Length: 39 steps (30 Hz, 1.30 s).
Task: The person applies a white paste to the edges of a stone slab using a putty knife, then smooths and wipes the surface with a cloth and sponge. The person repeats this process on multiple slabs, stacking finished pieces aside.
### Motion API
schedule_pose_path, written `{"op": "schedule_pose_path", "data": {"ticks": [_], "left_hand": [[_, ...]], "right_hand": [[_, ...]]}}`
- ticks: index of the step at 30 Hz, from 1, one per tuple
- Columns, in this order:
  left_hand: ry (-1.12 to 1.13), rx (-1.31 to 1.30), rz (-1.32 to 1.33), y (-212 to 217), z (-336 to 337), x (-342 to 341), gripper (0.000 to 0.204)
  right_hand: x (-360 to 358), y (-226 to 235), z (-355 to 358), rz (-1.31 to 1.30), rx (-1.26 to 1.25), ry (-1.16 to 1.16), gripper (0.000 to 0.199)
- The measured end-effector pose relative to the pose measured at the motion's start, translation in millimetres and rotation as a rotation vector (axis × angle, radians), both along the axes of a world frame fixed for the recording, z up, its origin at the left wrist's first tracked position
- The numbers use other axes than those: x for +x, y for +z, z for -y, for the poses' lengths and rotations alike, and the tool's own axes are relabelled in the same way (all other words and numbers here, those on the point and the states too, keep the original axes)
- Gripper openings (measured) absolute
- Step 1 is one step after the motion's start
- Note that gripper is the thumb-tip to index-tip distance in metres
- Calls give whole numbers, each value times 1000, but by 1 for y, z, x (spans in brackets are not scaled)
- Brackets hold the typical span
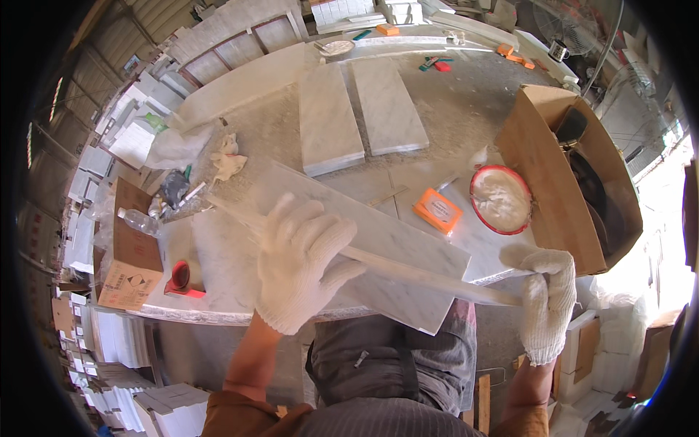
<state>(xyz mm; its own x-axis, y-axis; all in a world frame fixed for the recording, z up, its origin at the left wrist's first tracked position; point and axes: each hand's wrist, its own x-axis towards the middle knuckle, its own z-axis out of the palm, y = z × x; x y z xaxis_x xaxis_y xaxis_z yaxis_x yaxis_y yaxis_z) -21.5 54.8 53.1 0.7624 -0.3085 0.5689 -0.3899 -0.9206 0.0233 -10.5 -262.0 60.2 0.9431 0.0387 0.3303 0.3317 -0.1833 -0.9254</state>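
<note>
A marble slab lies at a slant on the work table, its near right corner overhanging the front edge. Across it runs a long, thin, pale strip, slightly blurred at its far left end. My left hand, in a white knitted glove, holds the strip around its middle, with the fingers over it and the thumb on the near side. In a matching glove, my right hand is closed around the strip's right end, beyond the slab. The palm side of both grips is hidden.
Two more marble slabs lie farther back. To the right are an orange box, a red-rimmed bowl of white paste and an open cardboard carton. At left stand a red tape dispenser, a cardboard box and a plastic bottle.
</note>
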Motion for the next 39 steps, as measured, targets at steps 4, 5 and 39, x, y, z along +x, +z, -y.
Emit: {"op": "schedule_pose_path", "data": {"ticks": [4,5,39], "left_hand": [[5,-5,15,-1,-1,0,61],[-10,-11,18,1,-1,2,60],[-79,-66,-240,2,-15,64,47]], "right_hand": [[21,25,-22,377,-419,424,21],[25,28,-29,463,-513,488,25],[104,45,-41,324,-658,507,19]]}}
